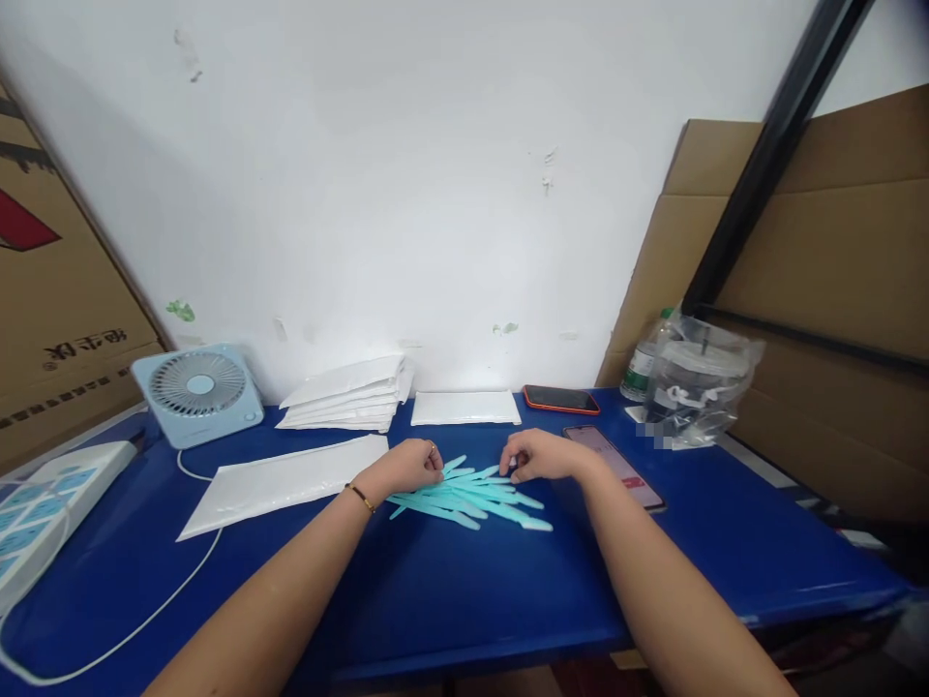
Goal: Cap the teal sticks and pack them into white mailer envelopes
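Observation:
A loose, fanned pile of slim teal eyebrow razors (464,499) lies on the blue table, their paler angled ends pointing mostly right. My left hand (412,466), with a bracelet at the wrist, is closed at the pile's upper left, its fingertips pinched on a razor. Across from it, my right hand (533,455) has its fingers curled and thumb drawn in at the tip of a razor on the pile's upper right side. The fingers partly cover what they touch.
Left of the pile lies a white padded envelope (283,479); more envelopes (344,395) are stacked behind. One white packet (465,408) and two phones (560,399) (616,465) lie nearby. A blue fan (199,392), power strip (62,508), bottle (639,370) and bagged cup (701,382) stand around.

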`<state>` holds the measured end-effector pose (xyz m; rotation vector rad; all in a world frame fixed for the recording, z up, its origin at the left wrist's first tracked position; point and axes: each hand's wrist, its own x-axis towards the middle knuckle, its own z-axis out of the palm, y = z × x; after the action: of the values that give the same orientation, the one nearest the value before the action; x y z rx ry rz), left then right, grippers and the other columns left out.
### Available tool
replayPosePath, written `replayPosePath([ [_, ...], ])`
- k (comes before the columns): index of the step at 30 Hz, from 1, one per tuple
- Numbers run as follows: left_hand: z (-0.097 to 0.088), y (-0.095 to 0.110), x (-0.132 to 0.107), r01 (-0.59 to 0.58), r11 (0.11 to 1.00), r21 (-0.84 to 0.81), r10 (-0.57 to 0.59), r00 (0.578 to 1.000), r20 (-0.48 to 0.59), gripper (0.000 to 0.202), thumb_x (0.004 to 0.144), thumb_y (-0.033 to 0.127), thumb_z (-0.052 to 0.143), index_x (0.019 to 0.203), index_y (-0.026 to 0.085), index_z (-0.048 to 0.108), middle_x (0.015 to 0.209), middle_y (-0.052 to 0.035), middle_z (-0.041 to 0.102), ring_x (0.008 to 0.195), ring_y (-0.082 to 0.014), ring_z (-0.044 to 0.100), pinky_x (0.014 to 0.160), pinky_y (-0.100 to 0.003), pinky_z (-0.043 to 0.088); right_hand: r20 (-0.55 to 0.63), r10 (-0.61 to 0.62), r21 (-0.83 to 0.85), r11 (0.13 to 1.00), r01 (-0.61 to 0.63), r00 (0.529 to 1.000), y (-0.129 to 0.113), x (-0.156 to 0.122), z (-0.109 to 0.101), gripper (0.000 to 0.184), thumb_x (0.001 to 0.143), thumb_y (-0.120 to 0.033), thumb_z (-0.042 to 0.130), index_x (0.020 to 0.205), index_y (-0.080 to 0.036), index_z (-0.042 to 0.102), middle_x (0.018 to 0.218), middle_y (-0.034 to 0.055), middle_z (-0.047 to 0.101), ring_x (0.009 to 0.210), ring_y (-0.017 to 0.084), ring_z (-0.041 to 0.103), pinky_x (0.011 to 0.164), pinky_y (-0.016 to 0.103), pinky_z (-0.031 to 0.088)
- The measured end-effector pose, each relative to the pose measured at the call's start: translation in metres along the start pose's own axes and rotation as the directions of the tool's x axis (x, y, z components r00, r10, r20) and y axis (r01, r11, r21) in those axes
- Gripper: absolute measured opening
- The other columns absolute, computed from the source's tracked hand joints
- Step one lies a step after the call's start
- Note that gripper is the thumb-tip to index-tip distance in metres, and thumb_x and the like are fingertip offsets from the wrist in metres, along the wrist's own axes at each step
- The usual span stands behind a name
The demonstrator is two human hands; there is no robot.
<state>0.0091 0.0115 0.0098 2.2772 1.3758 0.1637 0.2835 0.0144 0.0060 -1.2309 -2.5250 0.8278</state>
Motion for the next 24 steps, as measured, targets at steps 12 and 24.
replayPosePath([
  [12, 0.009, -0.001, 0.014, -0.089, 0.995, 0.047, 0.097, 0.974, -0.206, 0.017, 0.080, 0.034, 0.051, 0.084, 0.021, 0.061, 0.076, -0.0008, 0.065, 0.072, -0.0157, 0.059, 0.063, -0.026, 0.041, -0.327, 0.019, 0.050, 0.999, -0.003, 0.945, -0.014, 0.038, 0.030, 0.020, 0.077, -0.034, 0.060, 0.075, -0.016, 0.068, 0.064, -0.0007, 0.060, 0.058, 0.010, 0.049, 0.053, 0.020, 0.034],
  [24, 0.003, -0.006, 0.002, -0.079, 0.992, 0.097, 0.088, 0.992, -0.092, 0.024, 0.073, 0.046, 0.057, 0.073, 0.023, 0.066, 0.082, -0.0009, 0.065, 0.075, -0.0180, 0.059, 0.063, -0.027, 0.040, -0.321, -0.037, -0.087, 0.996, 0.009, 0.946, -0.022, 0.036, 0.033, 0.019, 0.072, -0.040, 0.068, 0.079, -0.022, 0.070, 0.083, 0.0021, 0.056, 0.072, 0.013, 0.053, 0.063, 0.023, 0.038],
])
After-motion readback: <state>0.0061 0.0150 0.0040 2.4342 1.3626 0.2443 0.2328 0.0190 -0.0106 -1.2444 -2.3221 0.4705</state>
